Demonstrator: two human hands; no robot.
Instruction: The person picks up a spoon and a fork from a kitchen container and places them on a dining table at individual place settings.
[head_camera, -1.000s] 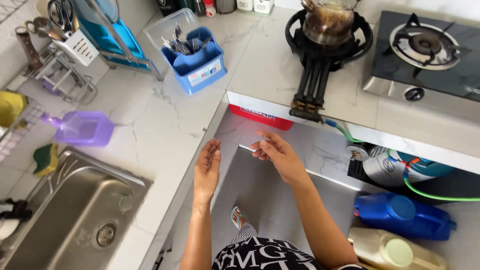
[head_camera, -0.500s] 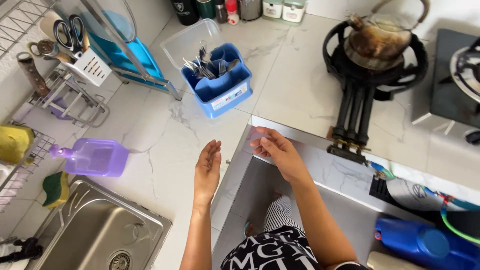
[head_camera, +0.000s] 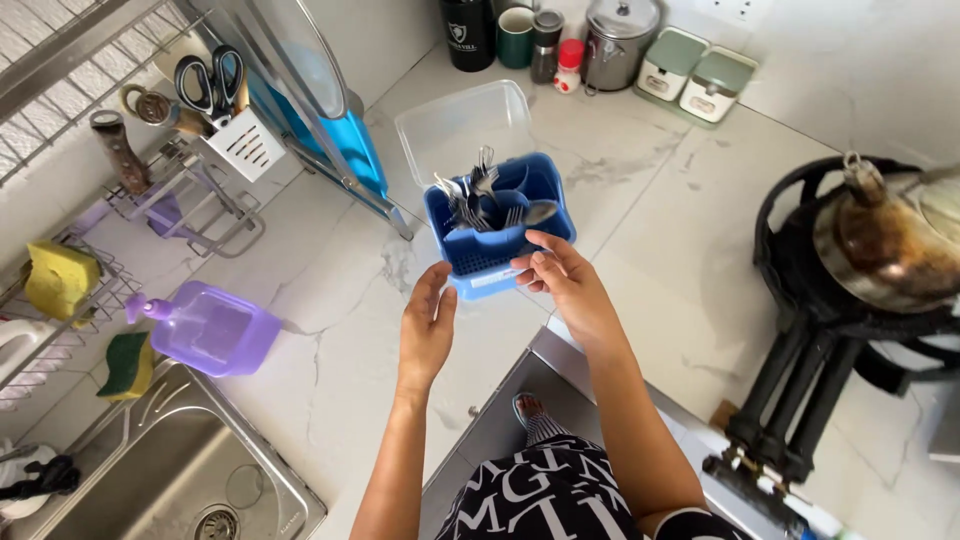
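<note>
A blue cutlery caddy (head_camera: 495, 250) with forks and spoons standing in it sits on the white marble counter (head_camera: 340, 350). Its clear lid (head_camera: 462, 125) is tipped open behind it. My left hand (head_camera: 427, 325) is open, palm turned inward, just at the caddy's near left corner. My right hand (head_camera: 562, 280) is open too, its fingertips at the caddy's front right edge. Neither hand holds anything.
A purple soap bottle (head_camera: 210, 328) lies by the steel sink (head_camera: 150, 470). A dish rack (head_camera: 190, 190) with scissors and a blue board stands at left. Jars and canisters (head_camera: 610, 45) line the back wall. A burner with a burnt kettle (head_camera: 880, 245) is at right.
Both hands have moved forward and up to the blue caddy. The view has swung up and away from the floor and the gas hob.
</note>
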